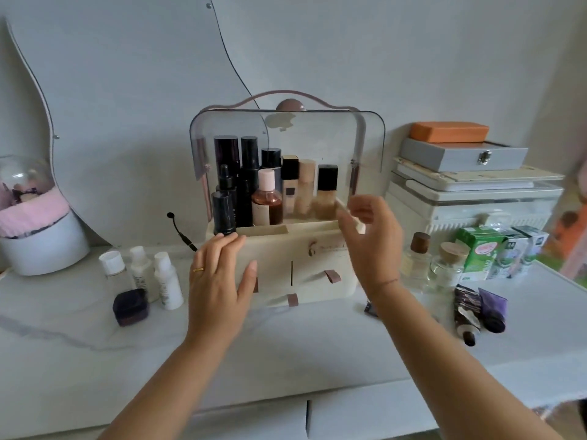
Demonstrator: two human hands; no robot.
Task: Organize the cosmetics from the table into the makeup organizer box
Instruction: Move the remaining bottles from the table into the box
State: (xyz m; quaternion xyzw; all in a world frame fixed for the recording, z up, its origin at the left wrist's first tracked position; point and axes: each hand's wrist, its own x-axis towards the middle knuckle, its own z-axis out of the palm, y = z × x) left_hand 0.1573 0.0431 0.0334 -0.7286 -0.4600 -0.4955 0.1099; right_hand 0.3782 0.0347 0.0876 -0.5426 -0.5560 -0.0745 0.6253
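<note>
Standing on marble table (79, 350) (pale wall behind), organizer box (317, 268), both hands spread, empty.

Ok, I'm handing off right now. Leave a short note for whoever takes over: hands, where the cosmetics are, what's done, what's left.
Left hand: empty, flat against the organizer box front-left corner.
Right hand: open, empty, blurred, at the box's right rim.
Done: dark bottles, pink-capped bottle and foundation bottles stand in the upper compartment; clear lid is raised.
Left on the table: three white bottles and dark jar to the left; two glass bottles and two dark tubes to the right; a black brush behind the box.
</note>
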